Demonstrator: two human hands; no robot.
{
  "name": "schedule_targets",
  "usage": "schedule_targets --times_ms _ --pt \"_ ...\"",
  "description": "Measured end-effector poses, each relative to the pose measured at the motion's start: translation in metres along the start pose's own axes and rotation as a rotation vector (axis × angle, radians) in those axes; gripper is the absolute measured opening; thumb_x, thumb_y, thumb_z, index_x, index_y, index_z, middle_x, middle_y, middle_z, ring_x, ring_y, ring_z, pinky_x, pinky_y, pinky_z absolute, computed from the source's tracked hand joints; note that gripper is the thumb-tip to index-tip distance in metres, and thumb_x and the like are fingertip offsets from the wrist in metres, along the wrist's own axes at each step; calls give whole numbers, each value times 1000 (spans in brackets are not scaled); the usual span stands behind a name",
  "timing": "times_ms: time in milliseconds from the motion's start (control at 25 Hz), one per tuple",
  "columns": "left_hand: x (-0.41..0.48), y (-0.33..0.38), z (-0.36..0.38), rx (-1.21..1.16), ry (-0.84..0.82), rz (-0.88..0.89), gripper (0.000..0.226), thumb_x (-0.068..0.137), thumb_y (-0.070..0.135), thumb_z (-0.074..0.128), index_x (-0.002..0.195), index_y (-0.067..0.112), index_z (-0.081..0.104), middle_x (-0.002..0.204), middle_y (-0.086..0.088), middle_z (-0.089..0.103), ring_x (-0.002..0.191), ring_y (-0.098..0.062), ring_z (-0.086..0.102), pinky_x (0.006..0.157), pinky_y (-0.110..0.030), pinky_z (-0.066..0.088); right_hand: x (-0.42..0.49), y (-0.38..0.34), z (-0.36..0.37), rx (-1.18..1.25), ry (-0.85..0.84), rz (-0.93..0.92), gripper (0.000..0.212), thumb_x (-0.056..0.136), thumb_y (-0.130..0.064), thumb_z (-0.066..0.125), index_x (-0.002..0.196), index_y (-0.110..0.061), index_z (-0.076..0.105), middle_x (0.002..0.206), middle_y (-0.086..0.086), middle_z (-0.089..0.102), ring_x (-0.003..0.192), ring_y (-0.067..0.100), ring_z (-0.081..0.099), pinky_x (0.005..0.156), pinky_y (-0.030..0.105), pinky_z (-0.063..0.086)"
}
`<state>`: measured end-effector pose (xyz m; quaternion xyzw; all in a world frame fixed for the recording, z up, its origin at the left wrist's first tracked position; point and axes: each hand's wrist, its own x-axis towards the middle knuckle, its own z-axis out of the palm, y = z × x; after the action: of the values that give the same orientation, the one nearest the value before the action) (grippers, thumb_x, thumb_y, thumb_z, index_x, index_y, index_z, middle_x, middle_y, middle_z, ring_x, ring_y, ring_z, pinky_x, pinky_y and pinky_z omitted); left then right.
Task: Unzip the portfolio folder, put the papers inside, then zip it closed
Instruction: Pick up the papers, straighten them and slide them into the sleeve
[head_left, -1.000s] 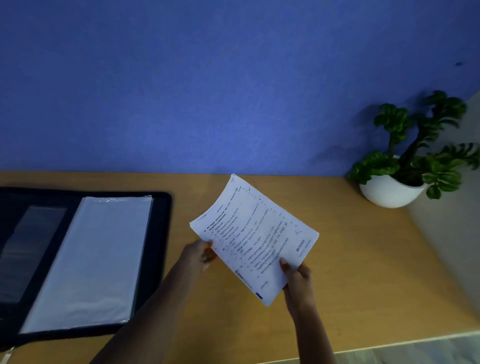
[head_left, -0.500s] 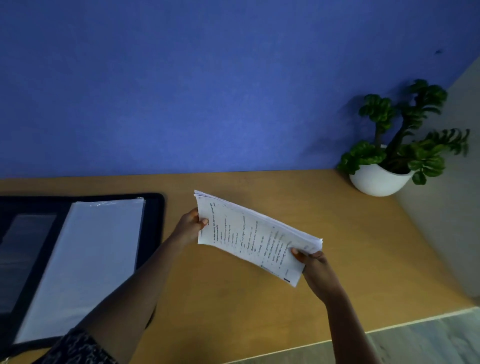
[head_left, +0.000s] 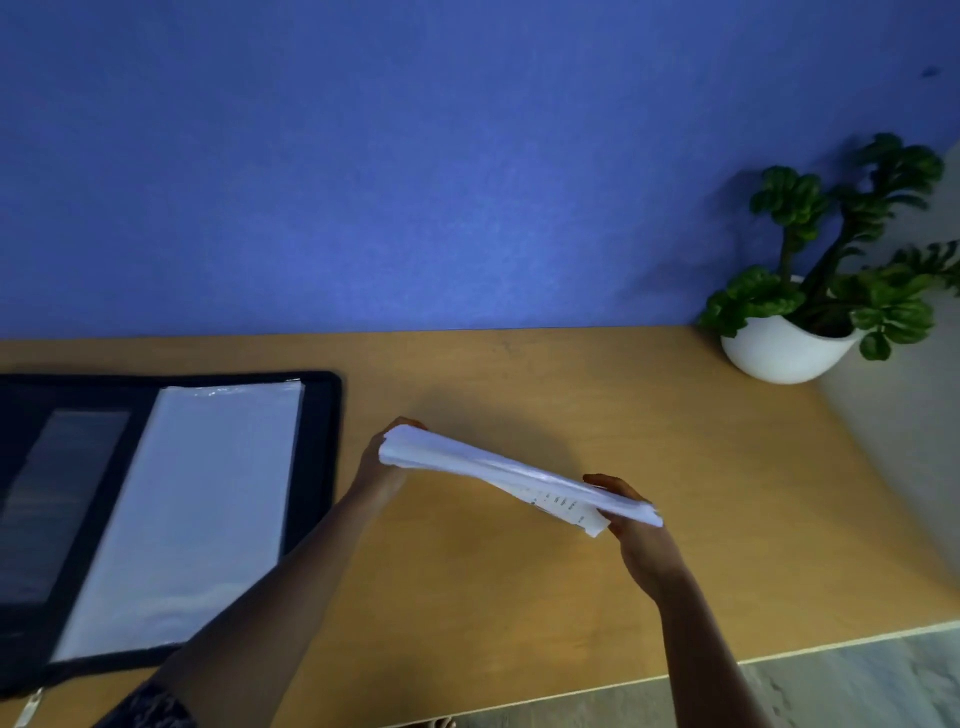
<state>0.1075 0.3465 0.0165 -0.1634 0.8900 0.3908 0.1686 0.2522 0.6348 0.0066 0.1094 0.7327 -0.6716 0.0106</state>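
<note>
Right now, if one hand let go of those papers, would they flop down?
Probably yes. The papers already sag between the left hand and right hand, so they look floppy. They seem loose sheets with uneven edges, so some might slide apart.

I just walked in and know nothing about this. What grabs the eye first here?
A white stack of papers, held above the middle of the wooden desk between the left hand and the right hand. At left lies an open black portfolio folder; a potted plant stands in the far right corner.
</note>
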Motion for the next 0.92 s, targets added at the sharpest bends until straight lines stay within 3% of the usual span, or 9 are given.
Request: schedule_targets --times_ms 80,160,280,400,560,720,840,920 --pt "-5 -15 -15 -288 -74 213 11 95 4 52 95 3 63 90 -8 68 88 -27 64 70 -31 45 4 -6 2 46 25 29 25 97 -12 54 117 -12 68 117 8 72 112 25 66 94 42 52" --pt "-4 -16 -25 -319 -64 232 12 95 13 55 100 9 65 91 -4 69 86 -24 63 74 -31 46 7 -14 7 93 65 46 26 93 -23 61 114 -12 71 118 7 73 111 27 68 92 43 57" --pt "0 -13 -31 -306 -83 154 16 95 17 56 104 9 65 99 -8 70 95 -30 65 82 -37 51 9 -19 22 181 98 108 22 94 -22 62 111 -14 73 116 7 74 106 28 70 83 40 60" --pt "7 -29 -46 -291 -102 7 21 95 17 56 111 8 66 105 -11 68 101 -32 65 89 -39 53 10 -20 51 280 78 228 20 94 -19 61 110 -16 73 113 7 75 102 29 72 78 48 60" --pt "11 -52 -77 -239 -101 -177 27 94 12 56 115 -1 65 101 -16 67 83 -28 64 79 -35 51 14 -17 92 236 1 336 21 97 -13 57 113 -12 70 114 14 73 102 36 70 86 63 54" --pt "10 -77 -105 -220 -116 -232 32 94 12 57 121 -4 62 121 -23 64 104 -36 64 93 -39 51 29 -18 127 49 28 383 18 97 -9 53 108 -9 68 109 16 73 96 36 71 88 61 54" --pt "6 -91 -115 -255 -123 -200 31 95 12 55 121 -3 62 122 -22 65 109 -38 64 101 -48 48 40 -25 141 -33 50 401 21 97 -9 55 115 -4 65 110 16 71 98 36 68 91 59 53" --pt "5 -98 -115 -277 -115 -163 29 95 16 55 116 -1 65 118 -20 67 107 -37 65 99 -49 49 42 -28 140 -62 44 359 17 97 -13 57 108 -10 69 106 11 74 92 31 71 81 50 59"
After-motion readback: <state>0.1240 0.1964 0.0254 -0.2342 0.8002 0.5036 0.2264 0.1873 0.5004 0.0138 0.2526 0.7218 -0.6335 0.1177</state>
